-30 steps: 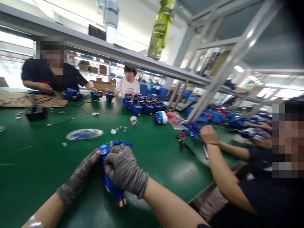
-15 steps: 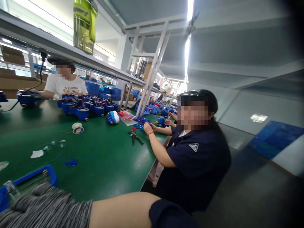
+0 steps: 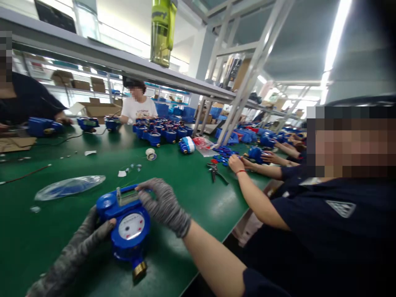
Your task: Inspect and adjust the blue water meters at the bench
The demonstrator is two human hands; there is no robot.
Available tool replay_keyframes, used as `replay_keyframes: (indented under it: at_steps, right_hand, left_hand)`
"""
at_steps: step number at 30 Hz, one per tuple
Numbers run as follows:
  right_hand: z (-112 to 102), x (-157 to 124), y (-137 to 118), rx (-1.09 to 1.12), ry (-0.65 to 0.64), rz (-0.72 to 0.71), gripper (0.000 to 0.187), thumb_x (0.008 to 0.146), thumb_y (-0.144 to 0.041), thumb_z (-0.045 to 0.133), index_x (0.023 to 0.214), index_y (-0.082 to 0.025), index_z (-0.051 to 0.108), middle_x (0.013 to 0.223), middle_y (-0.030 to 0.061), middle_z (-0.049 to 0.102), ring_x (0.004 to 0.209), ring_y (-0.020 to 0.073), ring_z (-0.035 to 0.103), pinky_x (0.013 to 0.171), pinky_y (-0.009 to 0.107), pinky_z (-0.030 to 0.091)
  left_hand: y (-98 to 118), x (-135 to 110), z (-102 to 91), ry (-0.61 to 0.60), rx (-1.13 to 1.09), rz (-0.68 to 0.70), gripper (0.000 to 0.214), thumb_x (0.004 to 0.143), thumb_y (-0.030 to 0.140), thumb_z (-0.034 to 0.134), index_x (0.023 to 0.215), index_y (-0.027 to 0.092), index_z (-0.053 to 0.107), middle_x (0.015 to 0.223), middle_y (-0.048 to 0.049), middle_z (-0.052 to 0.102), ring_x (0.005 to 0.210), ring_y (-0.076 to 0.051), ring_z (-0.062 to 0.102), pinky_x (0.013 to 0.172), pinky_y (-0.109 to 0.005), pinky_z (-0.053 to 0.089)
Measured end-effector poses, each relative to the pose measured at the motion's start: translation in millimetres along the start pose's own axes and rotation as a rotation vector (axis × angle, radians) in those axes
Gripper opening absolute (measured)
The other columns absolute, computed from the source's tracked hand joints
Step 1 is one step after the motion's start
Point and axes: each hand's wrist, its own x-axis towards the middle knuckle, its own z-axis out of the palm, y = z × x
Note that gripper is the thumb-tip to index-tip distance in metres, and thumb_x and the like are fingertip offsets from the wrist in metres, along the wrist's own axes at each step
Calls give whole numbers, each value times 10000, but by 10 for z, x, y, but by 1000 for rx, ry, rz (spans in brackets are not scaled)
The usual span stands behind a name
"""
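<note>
A blue water meter (image 3: 128,247) with a white round dial and a brass threaded end lies on the green table in front of me. Its upper part is an open rectangular compartment (image 3: 128,198) with a clear piece standing at one corner. My left hand (image 3: 95,233), in a grey fingerless glove, grips the meter's left side, thumb near the dial. My right hand (image 3: 162,202), gloved alike, pinches the compartment's right edge with its fingertips; whether a small part sits between them is hidden.
Beyond the meter lie a clear plastic bag (image 3: 71,187), a wire spool (image 3: 151,154) and pliers (image 3: 214,171). Many blue meters (image 3: 161,131) stand at the back under a shelf (image 3: 102,53). A co-worker's hands (image 3: 237,163) work at the right; other people sit opposite.
The view has swung left and down, bringing the whole water meter and my left hand into sight. My right hand is now at the compartment's edge.
</note>
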Motion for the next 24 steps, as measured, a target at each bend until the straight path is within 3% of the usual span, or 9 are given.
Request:
replay_keyframes:
  at_steps: [2,4,7,14,19,24]
  right_hand:
    - [-6,94,481,47,42,213,269,913,-321,447,1036,-173,634,1033,33,680,966,134,611,912,271,462]
    - [25,149,931,-57,-115,390,246,881,-313,487,1012,-180,647,1004,36,690,916,142,626,867,272,478]
    - [121,131,1329,-102,-238,437,220,793,-218,570,986,-168,664,952,46,705,861,155,639,812,268,489]
    - [403,107,1321,-212,-307,400,230,748,-206,584,952,-177,687,914,51,694,807,164,612,749,266,453]
    - [486,173,1306,-294,-319,399,189,764,-261,588,903,-196,698,904,55,679,829,167,587,758,270,421]
    - [531,181,1313,-342,-323,401,165,792,-271,567,876,-195,687,892,57,671,822,163,573,746,271,402]
  left_hand:
    - [130,-136,-38,18,-101,-54,908,614,423,824,1405,412,378,1378,-14,547,1306,-377,430,1078,-516,392]
    - [206,-202,46,-3,-172,-76,812,731,389,750,1432,387,342,1366,-42,558,1250,-366,498,1035,-532,435]
    - [217,-218,159,-22,-250,-63,730,795,336,697,1438,352,351,1363,-64,561,1241,-345,512,1052,-508,419]
    - [59,-85,60,-12,-210,39,863,736,314,769,1458,238,301,1344,-119,568,1219,-349,528,1013,-488,462]
    - [30,-79,59,-37,-230,-7,789,781,309,727,1451,300,313,1378,-69,547,1247,-321,511,1039,-449,451]
    - [86,-96,-2,-57,-258,-31,795,778,255,716,1460,295,309,1376,-80,548,1244,-337,509,1053,-450,437]
